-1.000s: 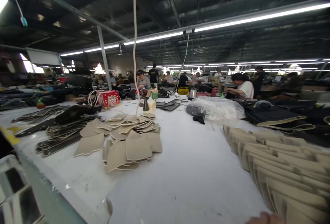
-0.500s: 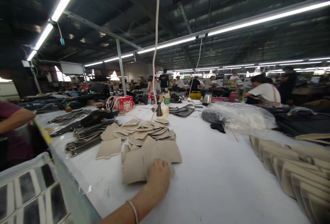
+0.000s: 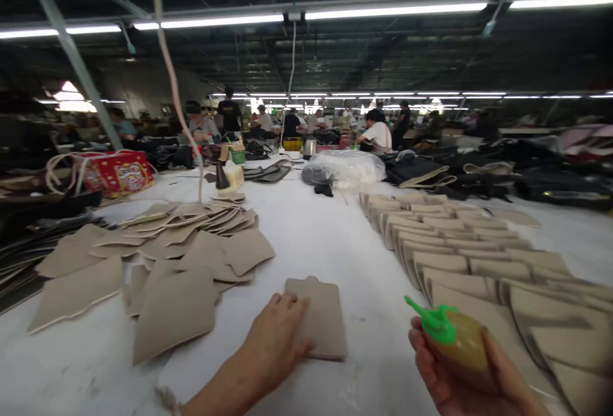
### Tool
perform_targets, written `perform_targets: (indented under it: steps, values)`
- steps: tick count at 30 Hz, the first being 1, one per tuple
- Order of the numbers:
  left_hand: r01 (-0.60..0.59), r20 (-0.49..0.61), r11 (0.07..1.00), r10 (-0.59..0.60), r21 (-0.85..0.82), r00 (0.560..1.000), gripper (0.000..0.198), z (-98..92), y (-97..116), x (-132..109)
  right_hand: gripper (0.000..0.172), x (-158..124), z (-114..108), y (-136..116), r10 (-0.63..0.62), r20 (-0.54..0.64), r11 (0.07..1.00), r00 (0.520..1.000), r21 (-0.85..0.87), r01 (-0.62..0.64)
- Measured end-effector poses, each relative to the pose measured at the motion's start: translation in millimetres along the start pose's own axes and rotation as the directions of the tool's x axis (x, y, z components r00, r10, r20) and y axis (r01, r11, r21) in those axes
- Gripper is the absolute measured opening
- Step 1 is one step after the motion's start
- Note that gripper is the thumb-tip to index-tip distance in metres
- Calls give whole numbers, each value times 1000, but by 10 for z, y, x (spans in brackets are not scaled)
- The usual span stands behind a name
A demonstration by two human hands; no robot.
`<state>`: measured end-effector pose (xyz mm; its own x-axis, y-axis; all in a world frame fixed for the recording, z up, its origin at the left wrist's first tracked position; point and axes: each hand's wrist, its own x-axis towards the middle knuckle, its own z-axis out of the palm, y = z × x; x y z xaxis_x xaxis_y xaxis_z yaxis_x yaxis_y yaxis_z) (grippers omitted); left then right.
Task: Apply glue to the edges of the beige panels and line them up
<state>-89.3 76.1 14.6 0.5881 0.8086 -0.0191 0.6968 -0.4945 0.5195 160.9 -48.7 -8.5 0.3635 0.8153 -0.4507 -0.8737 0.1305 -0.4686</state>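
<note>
A beige panel (image 3: 322, 320) with a small tab on its far edge lies flat on the white tabletop. My left hand (image 3: 275, 342) grips its left side, fingers bent over the top and thumb at the near edge. In my right hand (image 3: 443, 378) is a squeeze bottle (image 3: 462, 346) of yellowish liquid with a green nozzle cap, tilted with the nozzle to the upper left. The fingers are wrapped round it, above the table to the right of the panel. A loose heap of similar beige panels (image 3: 177, 298) spreads to the left of my left hand.
Overlapping rows of beige pieces (image 3: 450, 263) run along the right side. Farther back are a clear plastic bag (image 3: 352, 170), a dark cone-topped container (image 3: 222, 177) and a red patterned bag (image 3: 119, 173). A pale cord (image 3: 175, 78) hangs over the heap. People work in the background.
The view has swung right. My left hand has brought a beige panel from the heap onto the bare tabletop to its right. My right hand has come into view with the squeeze bottle.
</note>
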Motion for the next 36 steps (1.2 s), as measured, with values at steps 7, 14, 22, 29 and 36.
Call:
perform_targets:
  steps: [7,14,22,29,36]
  values:
    - [34,156,962,-79,272,985,48,96,-17,-120,25,-134,148,150,-159,-23,983,987,86,160]
    - [123,195,922,-205,367,959,35,273,158,-229,31,-91,59,177,-228,77,964,971,-122,236]
    - [107,226,921,-202,374,953,35,336,294,-157,32,-95,43,175,-257,129,922,958,-265,283]
    - [110,168,868,-216,485,962,33,299,392,34,42,-107,41,128,-315,141,875,939,-339,345]
    - [-18,199,915,-69,402,978,33,97,146,146,48,-25,109,98,-399,327,633,857,-577,515]
